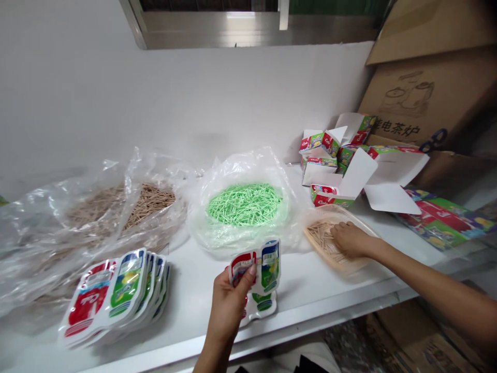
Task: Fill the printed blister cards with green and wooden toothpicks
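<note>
My left hand is closed on a small printed plastic packet, red-and-white on one half and blue-green on the other, held upright above the table's front edge. My right hand reaches into a shallow tan tray of plain wooden sticks, fingers curled down on the sticks; whether it holds any is hidden. A fanned stack of the same packets lies at the front left.
An open clear bag of green sticks sits mid-table. A large clear bag of brown sticks lies to the left. Small printed cartons and flat carton blanks crowd the right, below big cardboard boxes.
</note>
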Demonstrator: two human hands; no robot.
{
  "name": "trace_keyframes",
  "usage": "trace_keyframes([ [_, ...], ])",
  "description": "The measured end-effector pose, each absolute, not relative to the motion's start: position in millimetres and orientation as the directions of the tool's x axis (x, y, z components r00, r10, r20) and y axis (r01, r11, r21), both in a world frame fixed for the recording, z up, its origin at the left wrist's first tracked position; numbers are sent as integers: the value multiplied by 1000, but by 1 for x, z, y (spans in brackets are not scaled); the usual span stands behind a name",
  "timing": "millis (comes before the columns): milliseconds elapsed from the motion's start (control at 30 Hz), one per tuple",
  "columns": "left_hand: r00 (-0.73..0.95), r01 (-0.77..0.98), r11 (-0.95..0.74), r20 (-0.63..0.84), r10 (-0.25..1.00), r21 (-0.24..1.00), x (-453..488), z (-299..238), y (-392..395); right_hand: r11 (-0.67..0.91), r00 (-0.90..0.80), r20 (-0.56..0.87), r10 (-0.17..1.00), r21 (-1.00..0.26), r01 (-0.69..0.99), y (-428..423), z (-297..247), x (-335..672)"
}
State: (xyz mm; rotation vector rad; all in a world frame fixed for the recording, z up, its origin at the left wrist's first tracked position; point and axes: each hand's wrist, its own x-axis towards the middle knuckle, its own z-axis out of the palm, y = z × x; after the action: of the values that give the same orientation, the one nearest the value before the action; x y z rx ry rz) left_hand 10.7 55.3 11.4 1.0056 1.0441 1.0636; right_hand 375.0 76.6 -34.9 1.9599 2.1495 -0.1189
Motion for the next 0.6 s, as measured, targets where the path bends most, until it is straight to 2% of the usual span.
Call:
trace_keyframes([
  [133, 138, -223, 187, -158, 978, 957, 8, 14, 59, 38, -39, -163, 986, -7, 999, 75, -32, 381],
  [300, 95, -337, 149, -124, 988, 930, 18, 24, 72, 12, -26, -67, 997, -208, 978, 75, -21, 385],
  [400, 115, -390, 109, -69, 991, 914, 32, 35, 82, 36, -16, 50, 999, -448, 893, 79, -18, 386],
  [500, 126, -395, 68, -19, 992, 916, 49, 45, 92, 55, 42, 122, 992, -692, 720, 82, -16, 387],
  [600, 132, -404, 17, 39, 990, 915, 67, 51, 104, 32, 102, 152, 983, -691, 722, 82, -10, 383],
])
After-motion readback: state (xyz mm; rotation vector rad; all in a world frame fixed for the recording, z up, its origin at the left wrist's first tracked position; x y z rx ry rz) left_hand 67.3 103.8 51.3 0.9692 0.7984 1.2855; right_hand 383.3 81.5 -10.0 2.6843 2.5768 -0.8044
